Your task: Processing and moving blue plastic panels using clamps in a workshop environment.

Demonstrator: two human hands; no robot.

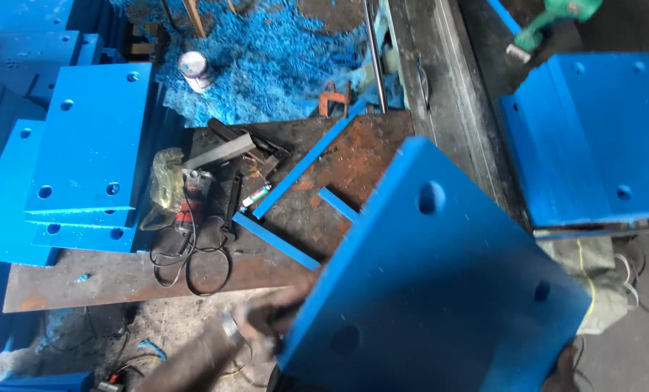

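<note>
Above the rusty steel plate (353,156), a tilted blue slab (433,290) shows three holes; the blurred left hand (266,316) grips its edge; right hand's fingers cannot be told.

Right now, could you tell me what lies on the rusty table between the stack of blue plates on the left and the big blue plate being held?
In the head view: a power tool with a black cable, and thin blue strips.

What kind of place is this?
Most likely a small fabrication workshop that cuts and drills plastic slabs. Signs: stacked blue slabs with drilled holes, a heap of blue shavings on the floor, and a corded power tool on a rusty steel plate. The left hand grips another blue slab.
</note>
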